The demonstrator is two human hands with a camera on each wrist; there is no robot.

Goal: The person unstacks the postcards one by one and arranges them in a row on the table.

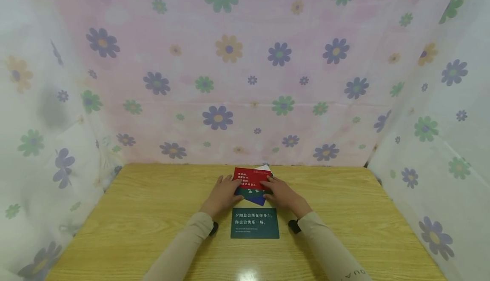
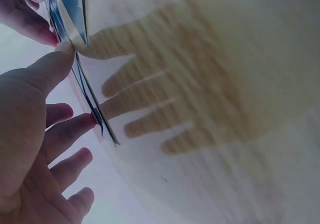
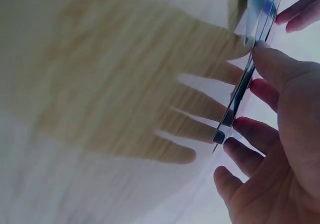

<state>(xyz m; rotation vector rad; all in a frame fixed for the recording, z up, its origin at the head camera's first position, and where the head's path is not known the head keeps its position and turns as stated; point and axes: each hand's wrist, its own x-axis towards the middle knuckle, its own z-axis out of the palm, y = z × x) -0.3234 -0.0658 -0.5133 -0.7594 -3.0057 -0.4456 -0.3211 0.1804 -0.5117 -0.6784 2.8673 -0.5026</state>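
A loose stack of postcards, with a red card point(image 1: 250, 178) on top, lies fanned near the table's back edge. From under it stick out a green card point(image 1: 250, 192), a blue card point(image 1: 261, 200) and a white card point(image 1: 264, 167). My left hand point(image 1: 225, 193) holds the stack's left side, thumb at the near edge. The right hand point(image 1: 285, 194) holds its right side in the same way. Both wrist views show the cards edge-on, the left hand point(image 2: 45, 114) and right hand point(image 3: 285, 129) with thumb and fingers at their edges. Fingers hide parts of the printing.
A single dark green card point(image 1: 254, 223) with white printed lines lies flat between my forearms, nearer than the stack. The wooden table point(image 1: 145, 217) has a glossy top that mirrors the hands. Flowered curtains point(image 1: 245, 136) enclose its back and sides.
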